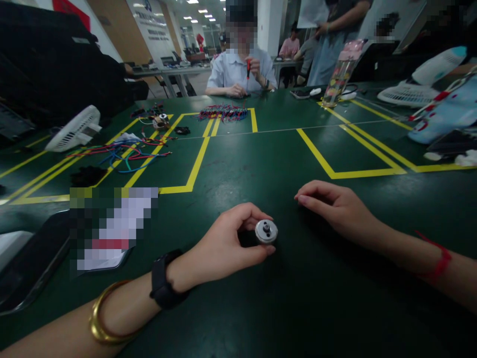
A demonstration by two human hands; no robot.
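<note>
My left hand [219, 243] grips a small electric motor [266, 231] between thumb and fingers. The motor's round silver end face points up towards me, showing a central shaft and dark holes; its body below is mostly hidden. To the right, my right hand [331, 200] is held apart from the motor, low over the green table [242, 174]. Its thumb and fingers are curled and pressed together at the tips. Whether something tiny is pinched there cannot be made out.
Phones [40, 258] lie at the left. Beyond them are loose coloured wires [137, 151] and a white fan [76, 130]. A wire bundle [223, 113] lies before a person opposite, who holds a red screwdriver [248, 68]. A bottle [341, 74] stands far right.
</note>
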